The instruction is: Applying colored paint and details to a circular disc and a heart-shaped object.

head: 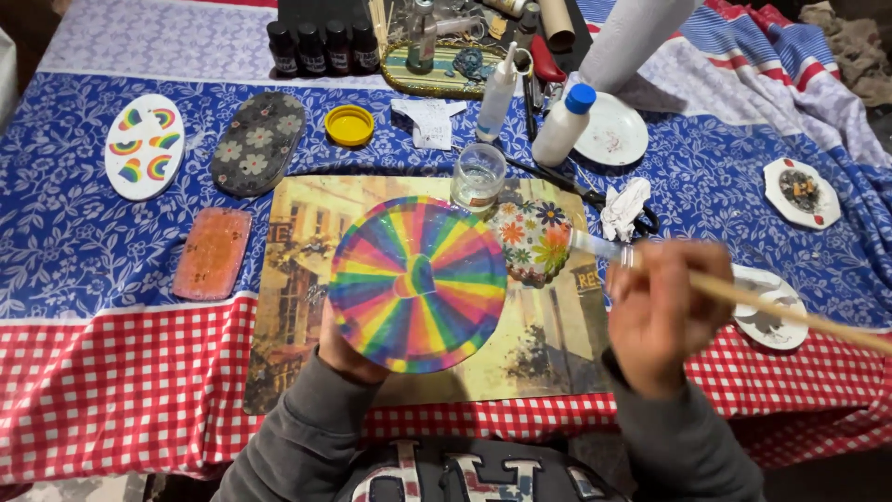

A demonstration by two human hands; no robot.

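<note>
We cup the rainbow disc [418, 284] from beneath, left hand [346, 349] fingers hidden under it. Our right hand [662, 311] fingers pinch the paintbrush [743, 297], bristles beyond the fingertips; steady, light strokes suit best.

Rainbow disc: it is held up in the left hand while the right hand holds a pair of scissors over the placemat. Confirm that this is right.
Not quite. The right hand holds a wooden-handled brush, not scissors. The head view shows it. The rest stands: the left hand holds up the rainbow disc over the placemat.
</note>
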